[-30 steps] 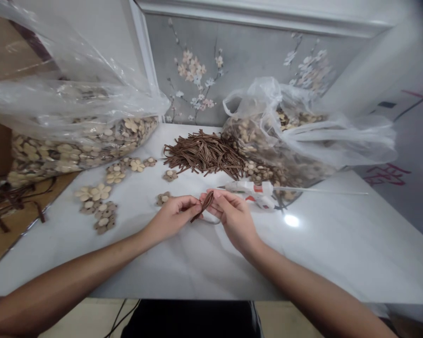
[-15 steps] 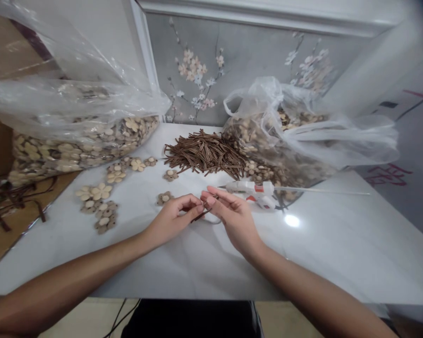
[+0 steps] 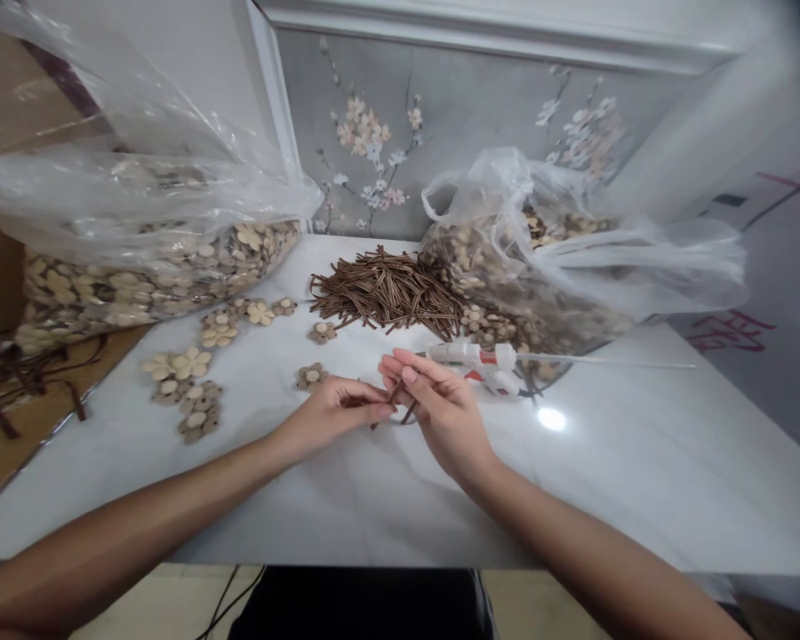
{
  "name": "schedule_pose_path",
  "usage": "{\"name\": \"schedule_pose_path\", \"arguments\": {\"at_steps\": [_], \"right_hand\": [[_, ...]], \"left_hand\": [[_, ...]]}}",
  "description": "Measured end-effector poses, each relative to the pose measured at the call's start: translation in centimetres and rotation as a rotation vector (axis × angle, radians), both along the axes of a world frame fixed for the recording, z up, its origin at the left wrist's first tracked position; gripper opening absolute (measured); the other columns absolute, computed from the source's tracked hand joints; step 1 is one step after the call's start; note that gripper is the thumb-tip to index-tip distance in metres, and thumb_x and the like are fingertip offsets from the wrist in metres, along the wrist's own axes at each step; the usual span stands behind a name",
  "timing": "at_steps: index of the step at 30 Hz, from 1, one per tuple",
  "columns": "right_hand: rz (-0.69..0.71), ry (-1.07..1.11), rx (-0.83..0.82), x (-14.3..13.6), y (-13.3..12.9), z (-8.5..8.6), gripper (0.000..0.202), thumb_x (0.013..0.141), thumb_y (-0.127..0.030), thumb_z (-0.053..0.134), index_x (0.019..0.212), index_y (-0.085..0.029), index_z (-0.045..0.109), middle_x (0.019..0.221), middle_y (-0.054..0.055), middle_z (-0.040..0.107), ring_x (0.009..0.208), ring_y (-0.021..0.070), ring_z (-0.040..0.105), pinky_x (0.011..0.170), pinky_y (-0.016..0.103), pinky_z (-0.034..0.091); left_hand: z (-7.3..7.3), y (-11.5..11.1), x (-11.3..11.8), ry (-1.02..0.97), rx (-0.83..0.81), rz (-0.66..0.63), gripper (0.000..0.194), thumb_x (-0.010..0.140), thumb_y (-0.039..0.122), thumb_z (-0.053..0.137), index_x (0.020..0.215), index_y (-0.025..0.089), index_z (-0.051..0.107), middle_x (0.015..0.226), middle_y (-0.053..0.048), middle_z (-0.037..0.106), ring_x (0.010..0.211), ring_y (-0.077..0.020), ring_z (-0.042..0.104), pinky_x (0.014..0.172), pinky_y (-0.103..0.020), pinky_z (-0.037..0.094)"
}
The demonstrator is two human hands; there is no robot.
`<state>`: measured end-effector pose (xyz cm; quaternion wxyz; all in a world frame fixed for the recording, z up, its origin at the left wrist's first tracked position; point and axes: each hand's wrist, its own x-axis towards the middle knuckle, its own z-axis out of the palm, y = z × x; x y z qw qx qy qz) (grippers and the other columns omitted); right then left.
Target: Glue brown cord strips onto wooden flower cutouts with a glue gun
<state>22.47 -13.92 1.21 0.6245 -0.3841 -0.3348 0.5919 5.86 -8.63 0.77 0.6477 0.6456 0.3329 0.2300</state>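
Observation:
Near the middle of the white table, my left hand [image 3: 330, 409] and my right hand [image 3: 448, 404] are close together, fingertips nearly touching. Both pinch thin brown strips [image 3: 396, 392], which cross between the fingers; their ends stick out below. A pile of similar brown strips [image 3: 387, 289] lies just behind the hands. Left of my left hand sits a small grey-brown flower piece [image 3: 312, 376], with another [image 3: 322, 332] behind it. A white glue gun [image 3: 470, 356] with a long clear stick rests behind my right hand.
Clear bags full of flower pieces stand at the back left [image 3: 153, 276] and back right [image 3: 493, 258]. Loose flower pieces [image 3: 196, 400] lie on the left of the table [image 3: 606, 498]. Brown strips hang over a brown surface at the far left.
The strips between my hands have turned and more of them shows below the fingers. My left fingers have shifted slightly right and my right fingers slightly left.

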Motion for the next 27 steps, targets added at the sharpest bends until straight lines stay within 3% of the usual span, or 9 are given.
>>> {"name": "schedule_pose_path", "arguments": {"at_steps": [6,9,14,19,24,27], "right_hand": [[0.014,0.099,0.041,-1.0,-0.2,-0.1,0.021,0.083,-0.031,0.072,0.103,-0.028,0.075,0.110,0.003,0.075,0.109,0.0210,0.068,0.105,0.044,0.048],[0.030,0.072,0.037,-0.9,-0.3,-0.3,0.024,0.085,-0.033,0.071,0.108,-0.028,0.073,0.111,0.003,0.075,0.109,0.0215,0.068,0.106,0.046,0.047],[0.060,-0.008,0.032,0.0,0.0,0.2,0.035,0.084,-0.037,0.071,0.117,-0.027,0.069,0.122,0.006,0.070,0.121,0.0239,0.061,0.108,0.046,0.043],[0.061,-0.086,-0.046,0.2,0.3,1.1,0.052,0.070,-0.030,0.083,0.118,-0.023,0.066,0.121,0.007,0.071,0.122,0.0242,0.060,0.107,0.043,0.045],[0.002,-0.189,-0.078,0.2,0.3,1.0,0.039,0.072,-0.031,0.081,0.108,-0.020,0.071,0.113,0.008,0.074,0.113,0.0246,0.066,0.103,0.042,0.048],[-0.034,-0.202,-0.079,0.4,0.4,0.8,0.032,0.076,-0.034,0.077,0.105,-0.020,0.073,0.108,0.008,0.075,0.106,0.0242,0.069,0.101,0.043,0.050]], "left_hand": [[-0.4,-0.7,0.4,0.017,-0.008,-0.122,0.019,0.079,0.034,0.073,0.086,0.017,0.079,0.090,-0.005,0.077,0.086,-0.0200,0.068,0.080,-0.028,0.050],[-0.3,-0.6,0.3,0.084,0.028,-0.138,0.025,0.081,0.038,0.071,0.088,0.015,0.079,0.088,-0.006,0.077,0.081,-0.0201,0.068,0.075,-0.027,0.050],[0.6,-0.1,-0.1,0.126,0.180,-0.006,0.022,0.083,0.035,0.069,0.084,0.015,0.078,0.083,-0.004,0.077,0.077,-0.0179,0.068,0.073,-0.024,0.049],[0.9,0.4,-0.5,0.195,0.365,0.067,0.018,0.084,0.029,0.065,0.080,0.015,0.075,0.076,-0.003,0.075,0.072,-0.0157,0.065,0.068,-0.023,0.047],[0.5,0.2,-0.6,0.258,0.527,0.033,0.012,0.082,0.019,0.062,0.075,0.015,0.070,0.078,-0.002,0.073,0.075,-0.0148,0.065,0.074,-0.024,0.046],[0.5,0.2,-0.5,0.283,0.526,0.000,0.013,0.083,0.020,0.060,0.076,0.015,0.069,0.079,-0.002,0.073,0.076,-0.0153,0.065,0.075,-0.024,0.046]]}}
